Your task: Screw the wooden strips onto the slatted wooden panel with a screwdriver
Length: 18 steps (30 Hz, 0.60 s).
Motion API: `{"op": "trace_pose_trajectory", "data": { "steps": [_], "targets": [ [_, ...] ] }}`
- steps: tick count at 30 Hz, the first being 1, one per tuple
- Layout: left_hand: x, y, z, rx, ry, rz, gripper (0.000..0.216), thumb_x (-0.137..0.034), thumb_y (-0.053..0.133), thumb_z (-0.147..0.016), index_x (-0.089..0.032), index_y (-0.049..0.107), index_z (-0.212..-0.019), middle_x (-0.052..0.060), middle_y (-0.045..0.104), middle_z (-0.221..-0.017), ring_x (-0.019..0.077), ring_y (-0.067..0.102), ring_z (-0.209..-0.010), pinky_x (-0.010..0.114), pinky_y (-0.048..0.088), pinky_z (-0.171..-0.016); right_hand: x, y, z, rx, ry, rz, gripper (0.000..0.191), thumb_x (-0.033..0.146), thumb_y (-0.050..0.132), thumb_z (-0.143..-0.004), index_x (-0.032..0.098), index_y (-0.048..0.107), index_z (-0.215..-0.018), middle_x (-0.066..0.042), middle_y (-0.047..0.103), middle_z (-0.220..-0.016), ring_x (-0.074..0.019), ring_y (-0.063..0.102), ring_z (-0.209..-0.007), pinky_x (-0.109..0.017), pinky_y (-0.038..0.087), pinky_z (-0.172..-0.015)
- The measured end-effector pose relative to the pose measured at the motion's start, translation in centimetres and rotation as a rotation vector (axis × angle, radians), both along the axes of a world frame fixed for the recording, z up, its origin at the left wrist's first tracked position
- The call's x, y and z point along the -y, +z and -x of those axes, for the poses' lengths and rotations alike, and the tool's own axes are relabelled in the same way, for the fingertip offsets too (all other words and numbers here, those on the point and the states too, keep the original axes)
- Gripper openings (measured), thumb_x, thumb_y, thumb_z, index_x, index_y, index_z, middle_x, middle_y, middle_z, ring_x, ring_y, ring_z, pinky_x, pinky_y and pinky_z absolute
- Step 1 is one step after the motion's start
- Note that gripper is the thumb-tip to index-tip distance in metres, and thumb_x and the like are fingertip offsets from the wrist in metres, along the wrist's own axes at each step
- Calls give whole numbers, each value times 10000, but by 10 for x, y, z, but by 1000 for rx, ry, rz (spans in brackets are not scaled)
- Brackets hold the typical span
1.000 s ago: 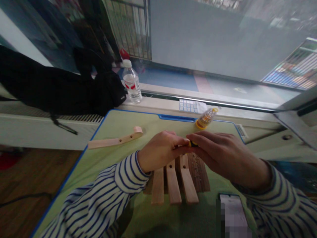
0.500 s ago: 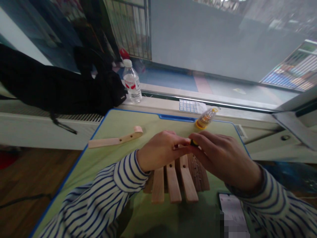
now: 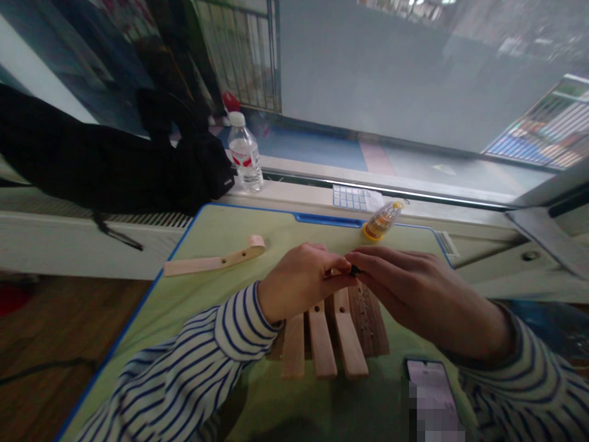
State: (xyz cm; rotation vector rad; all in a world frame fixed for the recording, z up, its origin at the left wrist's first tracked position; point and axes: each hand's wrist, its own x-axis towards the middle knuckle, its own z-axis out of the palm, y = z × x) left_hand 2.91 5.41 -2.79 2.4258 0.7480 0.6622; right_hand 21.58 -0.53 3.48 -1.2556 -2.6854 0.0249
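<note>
My left hand (image 3: 306, 279) is closed in a pinch over the wooden pieces; what lies between its fingertips is hidden. Against those fingertips, my right hand (image 3: 414, 294) holds a small screwdriver (image 3: 356, 270) with a dark handle, its fingers stretched together along it and most of it covered. Below the hands, three pale wooden strips (image 3: 323, 353) with drilled holes lie side by side, their far ends under my left hand. Beside and beneath them is a dark brown wooden board (image 3: 372, 325) with small shiny bits on it. A curved pale wooden piece (image 3: 211, 263) with two holes lies apart, to the left.
The green table (image 3: 193, 319) has a blue edge. A clear bottle with yellow ends (image 3: 383, 221) stands at its back right, and a phone (image 3: 430, 387) lies at the front right. On the sill are a water bottle (image 3: 246, 153) and a black bag (image 3: 184, 159).
The fingers of my right hand have straightened and slid forward along the screwdriver, and its wrist has shifted right. My left hand stays almost in place.
</note>
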Motion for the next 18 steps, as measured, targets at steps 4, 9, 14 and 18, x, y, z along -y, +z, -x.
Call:
{"op": "trace_pose_trajectory", "data": {
  "steps": [4,9,14,18],
  "targets": [
    [-1,1,1,-2,-55,-10,213,-327,527,-884,-171,660,-825,0,633,-691,122,573,-695,230,402,-653,-1,-7,0,-25,-20,-84,292,158,529,-859,196,504,-1148,-50,633,-1113,-182,636,-860,-322,522,-739],
    [-1,6,3,-11,-104,4,276,-336,452,-921,-160,644,-828,8,609,-703,112,556,-685,215,399,-633,1,-8,4,-13,-47,-110,191,244,484,-899,175,538,-1069,-55,646,-1027,-187,635,-794,-316,508,-655],
    [-1,5,5,-19,-152,59,281,-306,406,-941,-155,635,-877,11,596,-732,106,554,-691,206,408,-632,4,-11,11,-43,-121,-129,219,319,422,-927,164,567,-981,-56,645,-906,-182,623,-749,-300,475,-605],
    [-1,4,5,-17,-140,43,277,-303,409,-939,-158,641,-895,13,595,-733,106,556,-680,210,410,-630,5,-14,12,-50,-165,-131,217,320,418,-927,169,572,-953,-49,635,-868,-166,606,-704,-290,448,-587]
  ]
}}
